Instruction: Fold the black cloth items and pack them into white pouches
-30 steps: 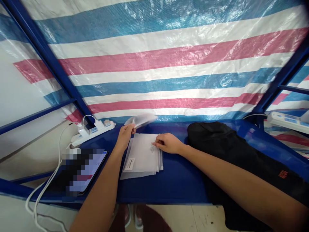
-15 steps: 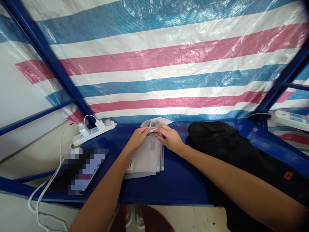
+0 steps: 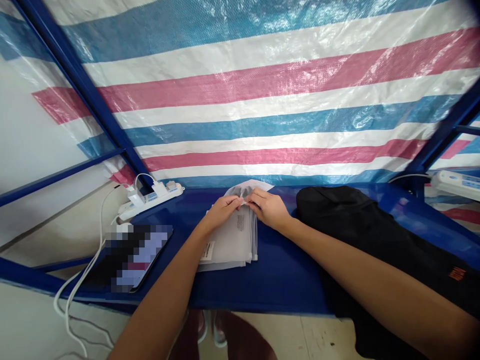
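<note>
A stack of frosted, translucent zip bags (image 3: 225, 247) lies on a blue surface in front of me, with a white label near its lower left and small print on the top bag. At the far end a crumpled see-through plastic bag (image 3: 259, 185) rises behind my fingers. My left hand (image 3: 224, 211) pinches the plastic's near edge from the left. From the right, my right hand (image 3: 270, 206) pinches the same edge, fingertips almost touching the left ones. My fingers hide the exact spot they grip.
To the left lie a tablet-like device (image 3: 146, 260), partly blurred out, and a power strip (image 3: 150, 202) with white plugs and cables. Black cloth (image 3: 345, 220) covers the right side. Behind hangs a striped plastic sheet (image 3: 262, 115) between blue metal posts.
My right hand's thumb and fingers have closed in on the plastic's edge, meeting the left fingertips. The whole view has shifted slightly; the stack stays in place.
</note>
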Tool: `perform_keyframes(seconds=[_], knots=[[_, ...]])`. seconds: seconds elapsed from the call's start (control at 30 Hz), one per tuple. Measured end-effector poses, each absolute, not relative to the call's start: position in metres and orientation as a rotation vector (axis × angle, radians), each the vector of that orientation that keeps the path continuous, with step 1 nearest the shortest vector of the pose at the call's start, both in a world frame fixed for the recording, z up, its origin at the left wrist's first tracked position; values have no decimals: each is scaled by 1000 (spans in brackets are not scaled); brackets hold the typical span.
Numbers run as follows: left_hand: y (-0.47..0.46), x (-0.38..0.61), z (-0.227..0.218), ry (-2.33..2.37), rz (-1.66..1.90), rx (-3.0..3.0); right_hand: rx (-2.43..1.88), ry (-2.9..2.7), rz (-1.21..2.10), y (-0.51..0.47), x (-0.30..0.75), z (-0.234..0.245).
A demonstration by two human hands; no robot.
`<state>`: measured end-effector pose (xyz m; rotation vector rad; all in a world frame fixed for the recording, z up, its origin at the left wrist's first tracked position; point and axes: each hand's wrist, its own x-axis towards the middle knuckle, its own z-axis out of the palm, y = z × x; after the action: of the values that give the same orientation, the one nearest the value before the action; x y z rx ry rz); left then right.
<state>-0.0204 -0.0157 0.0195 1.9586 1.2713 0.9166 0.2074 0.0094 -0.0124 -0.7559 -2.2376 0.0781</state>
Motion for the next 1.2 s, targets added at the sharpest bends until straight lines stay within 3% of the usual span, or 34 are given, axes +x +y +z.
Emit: perform_keyframes(seconds=[0.2, 0.37, 0.7, 0.9, 1.03, 1.2], knots=[[2, -56, 10, 1419, 1240, 1828, -1016, -2093, -138, 22, 228, -2], [16, -82, 1, 1485, 1545, 1602, -1084, -2030, -120, 30, 237, -4], [13, -58, -3, 1312, 1380, 1640, -623, -2155, 208, 27, 224, -18], [6, -53, 5, 1206, 1276, 1617, -899, -2169, 13, 30, 220, -21], [3, -57, 4, 1220, 1115, 1636, -742, -2149, 185, 33, 222, -22], [3, -54, 7, 1017, 1346, 1444, -715, -1952, 380, 30, 221, -18]])
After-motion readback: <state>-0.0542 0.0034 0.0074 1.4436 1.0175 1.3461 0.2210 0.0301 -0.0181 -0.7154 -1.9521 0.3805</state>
